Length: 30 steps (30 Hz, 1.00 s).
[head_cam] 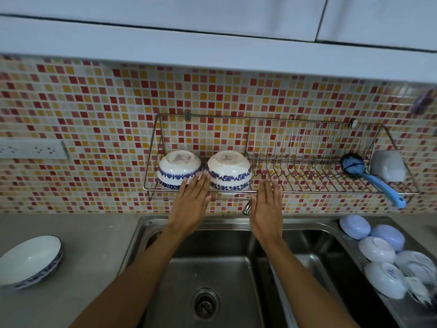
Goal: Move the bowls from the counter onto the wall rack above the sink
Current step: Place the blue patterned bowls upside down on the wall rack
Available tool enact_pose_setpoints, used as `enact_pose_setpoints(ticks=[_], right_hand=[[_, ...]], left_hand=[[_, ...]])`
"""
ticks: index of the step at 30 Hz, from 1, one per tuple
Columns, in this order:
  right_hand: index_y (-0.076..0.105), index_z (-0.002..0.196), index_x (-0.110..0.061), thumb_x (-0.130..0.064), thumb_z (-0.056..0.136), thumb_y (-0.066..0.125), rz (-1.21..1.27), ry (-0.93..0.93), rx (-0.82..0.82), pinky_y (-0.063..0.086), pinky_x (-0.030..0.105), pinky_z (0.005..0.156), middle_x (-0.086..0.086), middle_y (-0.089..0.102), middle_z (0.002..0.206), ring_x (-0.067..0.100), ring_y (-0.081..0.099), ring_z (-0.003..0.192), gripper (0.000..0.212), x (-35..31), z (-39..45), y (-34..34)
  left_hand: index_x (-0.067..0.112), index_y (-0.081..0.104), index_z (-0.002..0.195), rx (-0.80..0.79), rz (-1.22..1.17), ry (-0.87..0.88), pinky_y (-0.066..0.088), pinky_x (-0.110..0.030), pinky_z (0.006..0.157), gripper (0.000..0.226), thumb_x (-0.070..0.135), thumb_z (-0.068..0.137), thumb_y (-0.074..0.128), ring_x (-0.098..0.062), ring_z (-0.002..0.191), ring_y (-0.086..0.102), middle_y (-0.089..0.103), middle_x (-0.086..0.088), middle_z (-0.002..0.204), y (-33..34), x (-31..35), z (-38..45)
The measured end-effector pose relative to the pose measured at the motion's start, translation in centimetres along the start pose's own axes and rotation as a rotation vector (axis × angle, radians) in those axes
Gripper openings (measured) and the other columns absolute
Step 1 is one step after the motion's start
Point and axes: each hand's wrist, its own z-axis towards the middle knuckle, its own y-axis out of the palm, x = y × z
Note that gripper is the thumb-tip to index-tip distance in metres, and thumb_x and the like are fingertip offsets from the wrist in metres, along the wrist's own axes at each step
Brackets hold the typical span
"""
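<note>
White bowls [179,170] banded in blue floral print; red, orange and cream mosaic wall tiles [94,110]; blue-handled brush [378,183]; grey counter [89,237].

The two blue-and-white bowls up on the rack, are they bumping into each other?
Cannot tell. In the head view the left bowl and right bowl sit close, but left hand fingertips cover the meeting spot.
</note>
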Motion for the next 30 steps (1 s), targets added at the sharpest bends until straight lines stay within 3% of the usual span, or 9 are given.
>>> enact_pose_setpoints(ticks=[5, 10, 13, 16, 19, 21, 26, 30], right_hand=[[0.010, 0.151, -0.019, -0.045, 0.098, 0.022, 0.141, 0.004, -0.013, 0.000, 0.046, 0.116, -0.003, -0.007, 0.158, 0.022, -0.017, 0.146, 0.060, -4.3, -2.8, 1.1], [0.038, 0.143, -0.020, -0.040, 0.094, 0.043, 0.274, -0.153, -0.011, 0.024, 0.045, 0.115, 0.010, 0.019, 0.159, 0.026, 0.016, 0.146, 0.053, -12.1, -6.6, 6.3], [0.046, 0.137, -0.017, -0.039, 0.091, 0.051, 0.385, -0.224, -0.092, 0.032, 0.042, 0.111, 0.013, 0.037, 0.149, 0.027, 0.032, 0.138, 0.051, -18.5, -8.8, 9.7], [0.046, 0.137, -0.018, -0.036, 0.087, 0.061, 0.457, -0.268, -0.234, 0.038, 0.043, 0.108, 0.013, 0.046, 0.141, 0.028, 0.042, 0.131, 0.055, -24.6, -10.7, 13.9], [0.031, 0.144, -0.029, -0.040, 0.088, 0.059, 0.457, -0.186, -0.542, 0.035, 0.044, 0.110, 0.007, 0.041, 0.144, 0.026, 0.037, 0.134, 0.065, -30.7, -11.7, 17.4], [0.024, 0.147, -0.032, -0.042, 0.089, 0.057, 0.474, -0.133, -0.706, 0.037, 0.040, 0.107, 0.007, 0.041, 0.145, 0.026, 0.039, 0.133, 0.068, -34.1, -12.4, 19.6], [0.016, 0.149, -0.025, -0.062, 0.083, 0.054, 0.496, 0.064, -0.904, 0.041, 0.044, 0.104, 0.014, 0.045, 0.145, 0.033, 0.047, 0.128, 0.084, -41.2, -13.9, 24.4], [0.018, 0.148, -0.018, -0.066, 0.081, 0.055, 0.411, 0.233, -1.027, 0.039, 0.042, 0.101, 0.018, 0.044, 0.144, 0.038, 0.045, 0.129, 0.091, -44.1, -14.6, 27.0]], left_hand=[[0.019, -0.001, 0.149, -0.031, -0.087, -0.082, -0.005, -0.039, 0.121, 0.059, 0.045, 0.100, 0.017, -0.015, 0.147, -0.007, -0.002, -0.001, 0.159, -0.2, -3.3, -3.7], [0.022, 0.001, 0.151, -0.075, -0.023, -0.172, -0.004, -0.045, 0.119, 0.062, 0.046, 0.100, 0.025, -0.017, 0.147, -0.009, -0.007, 0.002, 0.158, -1.5, -10.7, -9.5], [0.024, 0.004, 0.150, -0.092, -0.053, -0.290, -0.008, -0.045, 0.118, 0.061, 0.051, 0.097, 0.018, -0.021, 0.146, -0.010, -0.007, 0.002, 0.157, -3.0, -16.6, -13.3], [0.020, 0.020, 0.149, -0.090, -0.124, -0.468, 0.004, -0.048, 0.118, 0.058, 0.045, 0.098, 0.029, -0.027, 0.148, 0.005, 0.010, -0.005, 0.160, -3.8, -23.5, -17.4], [0.009, 0.033, 0.145, -0.098, -0.226, -0.669, 0.019, -0.049, 0.117, 0.059, 0.037, 0.093, 0.043, -0.037, 0.144, 0.021, 0.023, -0.019, 0.155, -3.7, -29.9, -21.9], [0.006, 0.035, 0.143, -0.098, -0.305, -0.823, 0.022, -0.045, 0.116, 0.059, 0.037, 0.093, 0.045, -0.036, 0.143, 0.023, 0.025, -0.021, 0.154, -3.5, -33.1, -24.5], [0.000, 0.034, 0.142, -0.073, -0.450, -1.099, 0.023, -0.041, 0.115, 0.054, 0.026, 0.096, 0.049, -0.035, 0.140, 0.028, 0.033, -0.023, 0.149, -1.8, -38.8, -29.8], [0.001, 0.034, 0.141, -0.119, -0.656, -1.334, 0.033, -0.041, 0.110, 0.061, 0.030, 0.092, 0.057, -0.037, 0.131, 0.042, 0.041, -0.024, 0.144, 0.3, -41.4, -31.5]])
